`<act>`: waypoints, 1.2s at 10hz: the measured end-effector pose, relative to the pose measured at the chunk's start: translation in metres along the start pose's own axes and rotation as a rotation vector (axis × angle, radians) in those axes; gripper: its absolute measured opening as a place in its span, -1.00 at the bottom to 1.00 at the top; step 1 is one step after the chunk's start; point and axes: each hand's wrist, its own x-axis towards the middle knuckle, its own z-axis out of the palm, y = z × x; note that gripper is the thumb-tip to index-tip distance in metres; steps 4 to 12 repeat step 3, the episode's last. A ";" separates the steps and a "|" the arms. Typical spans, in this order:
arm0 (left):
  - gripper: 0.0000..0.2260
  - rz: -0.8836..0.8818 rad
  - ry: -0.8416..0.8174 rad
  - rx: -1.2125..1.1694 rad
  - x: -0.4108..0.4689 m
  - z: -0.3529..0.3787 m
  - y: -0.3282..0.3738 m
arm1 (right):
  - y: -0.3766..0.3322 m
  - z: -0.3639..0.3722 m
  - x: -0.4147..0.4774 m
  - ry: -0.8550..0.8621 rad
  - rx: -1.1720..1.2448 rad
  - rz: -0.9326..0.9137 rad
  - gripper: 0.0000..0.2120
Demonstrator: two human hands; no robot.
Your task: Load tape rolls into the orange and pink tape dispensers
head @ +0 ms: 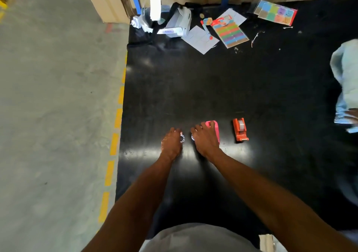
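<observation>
The orange tape dispenser [240,130] stands on the black table [213,81] with a grey tape roll seated in it, and neither hand touches it. The pink tape dispenser [214,128] lies just left of it. My right hand [205,140] covers its near side, fingers curled over its top. A small white ring-shaped tape roll [193,137] shows at that hand's thumb. My left hand [171,143] is palm down, fingers closed on a second white tape roll [182,138]. The two rolls are a few centimetres apart.
At the table's far edge lie a white device [179,24], loose papers [201,39], a striped colour card [231,32] and a card of coloured squares [276,12]. Another person's pale blue sleeve [346,81] reaches in at the right. The table's left edge borders a concrete floor with yellow dashes.
</observation>
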 end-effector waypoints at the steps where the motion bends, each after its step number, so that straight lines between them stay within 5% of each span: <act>1: -0.68 -0.008 -0.003 -0.027 0.003 -0.001 0.000 | -0.002 0.002 0.004 -0.043 -0.008 0.001 -0.73; 3: -0.53 -0.021 -0.054 -0.062 0.001 -0.007 0.003 | 0.001 0.003 0.003 -0.008 0.002 -0.027 -0.65; 12: -0.53 -0.021 -0.054 -0.062 0.001 -0.007 0.003 | 0.001 0.003 0.003 -0.008 0.002 -0.027 -0.65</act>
